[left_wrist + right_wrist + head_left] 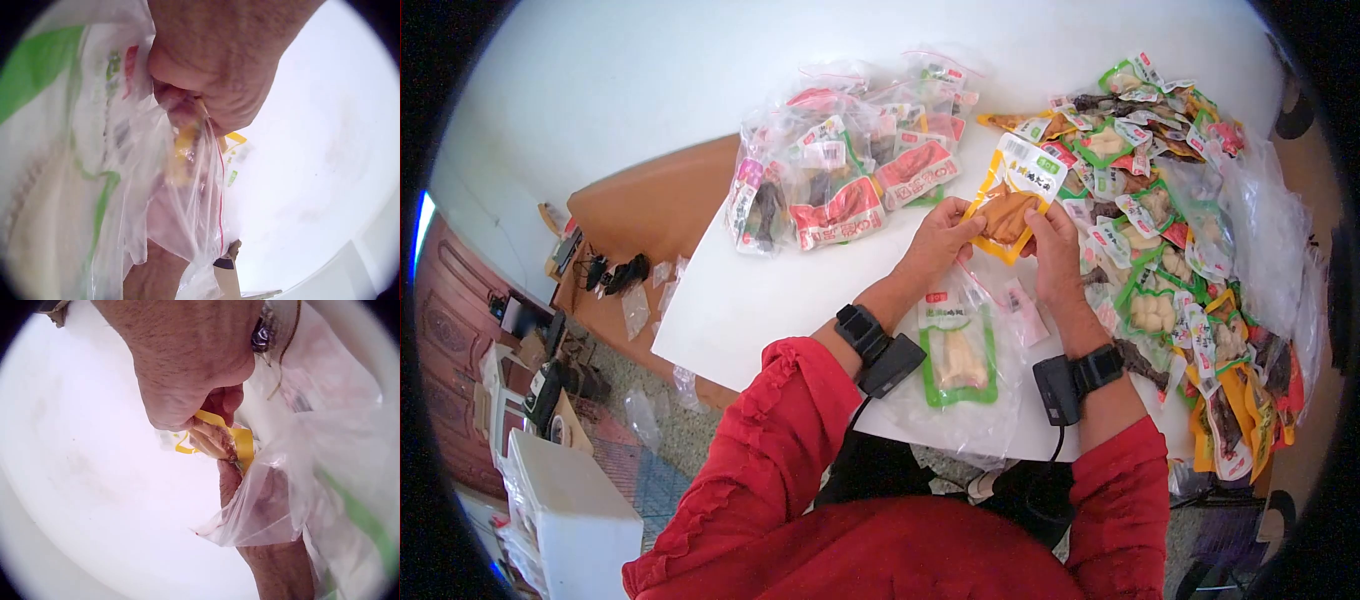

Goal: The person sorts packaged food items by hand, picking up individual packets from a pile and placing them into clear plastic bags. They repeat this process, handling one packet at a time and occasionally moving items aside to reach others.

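A yellow-edged packet (1007,212) with brown food inside is held between both hands above the table. My left hand (941,240) pinches its left edge, thumb on the front; my right hand (1055,245) pinches its right side. In the right wrist view the packet (215,439) shows between the right hand (187,362) and the other hand. Just below lies a clear zip bag (900,408) with a green-edged packet (958,358) of pale food in it. The left wrist view shows the bag's clear plastic (140,206) close beside the left hand (219,56).
Filled clear zip bags (840,190) stand at the table's back left. A large heap of mixed packets (1150,215) covers the right side, with empty-looking clear bags (1280,240) at its outer edge. A brown sofa (650,190) is beyond the white table (710,330).
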Motion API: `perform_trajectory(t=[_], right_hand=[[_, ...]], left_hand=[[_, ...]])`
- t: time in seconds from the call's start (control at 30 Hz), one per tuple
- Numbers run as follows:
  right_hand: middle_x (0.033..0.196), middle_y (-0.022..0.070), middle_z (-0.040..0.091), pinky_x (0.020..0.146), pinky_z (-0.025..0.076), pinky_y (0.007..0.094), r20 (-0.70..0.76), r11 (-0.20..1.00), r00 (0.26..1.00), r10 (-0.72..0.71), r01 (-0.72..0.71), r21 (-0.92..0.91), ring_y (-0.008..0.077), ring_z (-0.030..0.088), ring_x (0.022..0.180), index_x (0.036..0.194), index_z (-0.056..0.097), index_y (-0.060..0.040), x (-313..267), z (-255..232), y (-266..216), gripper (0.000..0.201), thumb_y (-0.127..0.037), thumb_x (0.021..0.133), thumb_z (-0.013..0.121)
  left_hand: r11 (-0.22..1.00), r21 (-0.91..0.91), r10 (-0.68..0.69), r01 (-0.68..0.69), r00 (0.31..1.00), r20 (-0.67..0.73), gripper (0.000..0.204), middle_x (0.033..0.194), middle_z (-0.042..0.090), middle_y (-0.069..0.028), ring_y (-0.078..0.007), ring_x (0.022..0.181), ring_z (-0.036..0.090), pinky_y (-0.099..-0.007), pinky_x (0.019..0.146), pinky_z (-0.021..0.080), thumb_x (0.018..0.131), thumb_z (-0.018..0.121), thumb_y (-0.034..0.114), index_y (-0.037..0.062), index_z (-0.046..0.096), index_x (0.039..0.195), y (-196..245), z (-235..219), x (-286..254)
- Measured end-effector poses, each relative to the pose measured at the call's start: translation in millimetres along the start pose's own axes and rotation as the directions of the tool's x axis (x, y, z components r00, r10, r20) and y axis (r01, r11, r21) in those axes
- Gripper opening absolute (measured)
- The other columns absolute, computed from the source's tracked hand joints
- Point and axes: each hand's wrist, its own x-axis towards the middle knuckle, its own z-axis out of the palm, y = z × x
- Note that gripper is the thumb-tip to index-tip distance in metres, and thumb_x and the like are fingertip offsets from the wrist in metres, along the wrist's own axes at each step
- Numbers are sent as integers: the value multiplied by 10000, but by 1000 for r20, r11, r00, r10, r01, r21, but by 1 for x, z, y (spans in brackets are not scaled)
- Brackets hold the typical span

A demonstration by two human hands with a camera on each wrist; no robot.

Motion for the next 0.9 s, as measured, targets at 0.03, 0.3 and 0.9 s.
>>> perform_trajectory(t=[0.03,0.3,0.9], right_hand=[[748,-14,557,460,371,166,-1,1000,1000,3,-3,-11,28,470,557,965,539,-58,0,1,0,186,-173,832,480],[759,-25,553,469,368,160,-11,997,1000,-26,25,-69,19,475,577,987,542,-70,-1,1,0,206,-195,825,518],[724,-14,524,501,374,176,-7,1000,1000,-13,13,-15,37,461,575,940,523,-53,-3,1,-4,285,-309,884,410]], left_hand=[[1000,0,0,0,1000,0,190,743,498,-1,-32,484,381,-155,420,310,828,565,203,70,466,922,-1,0,0],[998,-41,43,-41,998,34,169,707,487,12,-27,469,372,-153,410,304,823,564,142,72,458,934,-3,0,1],[998,-66,-1,3,999,41,126,714,494,3,-47,473,400,-173,420,318,804,520,89,73,464,915,-3,-2,1]])
